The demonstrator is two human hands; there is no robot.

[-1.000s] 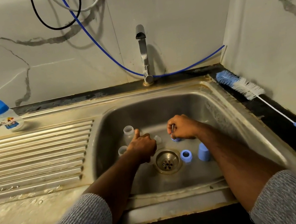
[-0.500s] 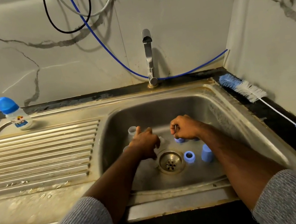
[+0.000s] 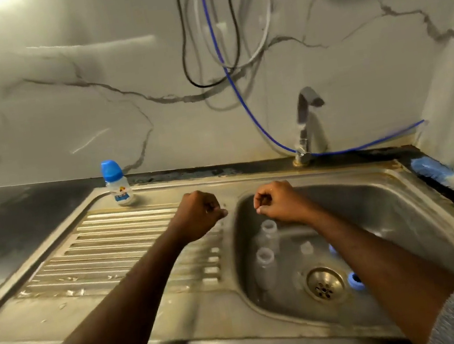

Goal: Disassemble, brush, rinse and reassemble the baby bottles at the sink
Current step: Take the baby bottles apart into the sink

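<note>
- Left hand [image 3: 197, 214]: raised over the drainboard, left of the sink basin [image 3: 387, 206]; fingers curled tight, anything held too small to tell.
- Right hand [image 3: 276, 204]: above the basin's back-left corner; thumb and fingers pinched, contents unclear.
- Two clear bottle bodies [image 3: 265, 257]: inside the basin, left of the drain [image 3: 324, 282]; probably parked for brushing.
- Blue rings [image 3: 355, 280]: right of the drain.
- Capped baby bottle [image 3: 117, 185]: upright, behind the drainboard, well left of the basin, not yet dismantled.
- Bottle brush [image 3: 451, 179]: right of the basin, untouched.
</note>
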